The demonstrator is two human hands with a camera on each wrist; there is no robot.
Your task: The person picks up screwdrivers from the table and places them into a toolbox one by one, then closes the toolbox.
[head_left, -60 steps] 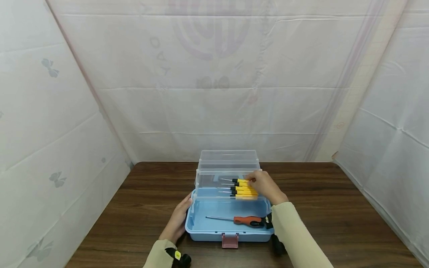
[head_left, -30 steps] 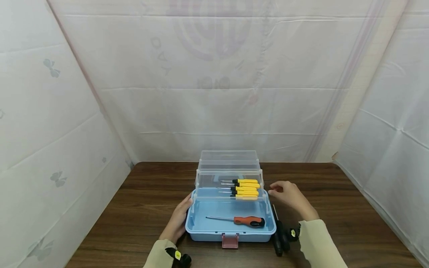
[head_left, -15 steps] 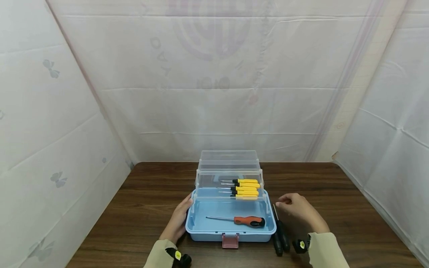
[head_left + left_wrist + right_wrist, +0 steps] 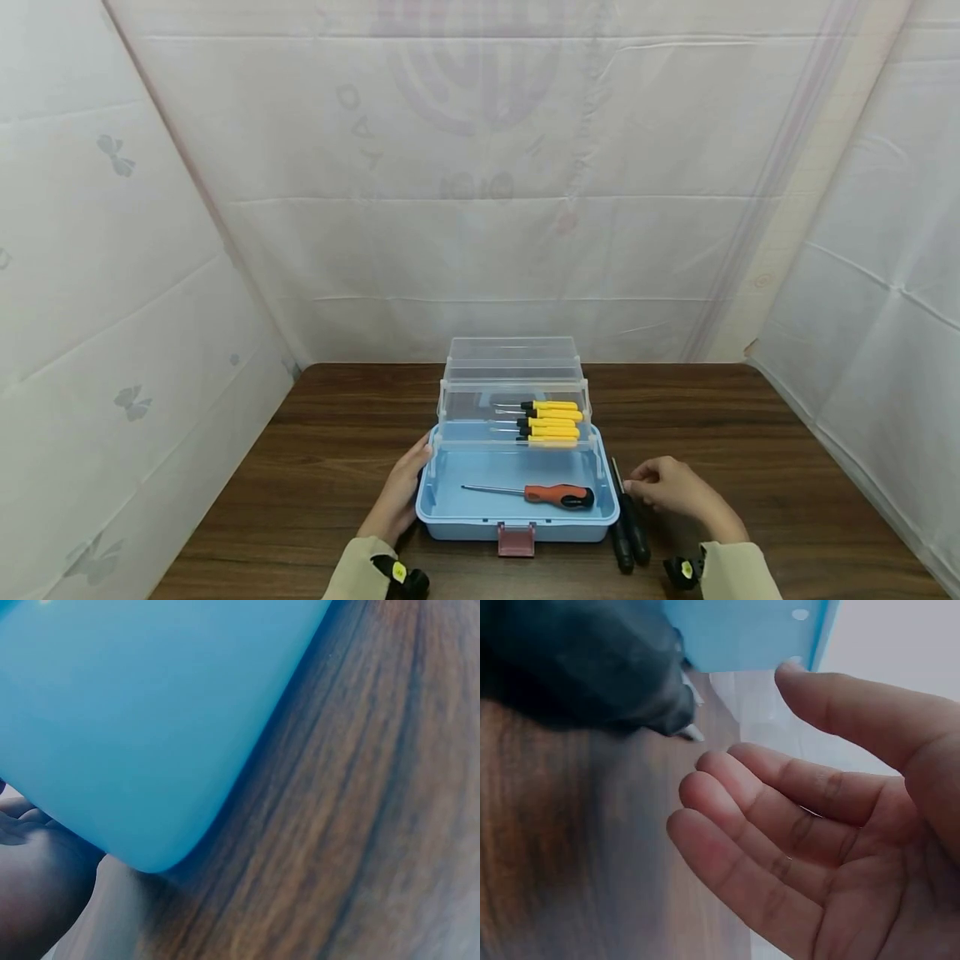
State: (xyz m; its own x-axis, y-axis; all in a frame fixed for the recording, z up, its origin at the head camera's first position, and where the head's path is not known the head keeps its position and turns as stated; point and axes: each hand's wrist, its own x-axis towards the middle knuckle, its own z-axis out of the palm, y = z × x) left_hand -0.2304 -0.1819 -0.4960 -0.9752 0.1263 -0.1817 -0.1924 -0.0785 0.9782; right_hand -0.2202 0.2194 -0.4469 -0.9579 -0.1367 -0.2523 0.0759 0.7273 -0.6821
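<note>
A light blue toolbox with its clear lid raised stands on the table. My left hand rests against the box's left wall; the left wrist view shows only part of that hand beside the blue wall. An orange-and-black screwdriver lies inside the box. Several yellow-handled screwdrivers lie in the clear tray at the back. To the right of the box, two black-handled screwdrivers lie on the table. My right hand is just beside their shafts, holding nothing, its fingers loosely bent in the right wrist view.
Brown wood-grain table surrounds the box. A reddish latch hangs from the box's front. The transparent lid stands upright at the back. White sheeting encloses the table's back and both sides.
My right hand has left the yellow screwdrivers in the tray, moved right out of the box, then come down and nearer beside the black screwdrivers. My left hand stays at the box.
</note>
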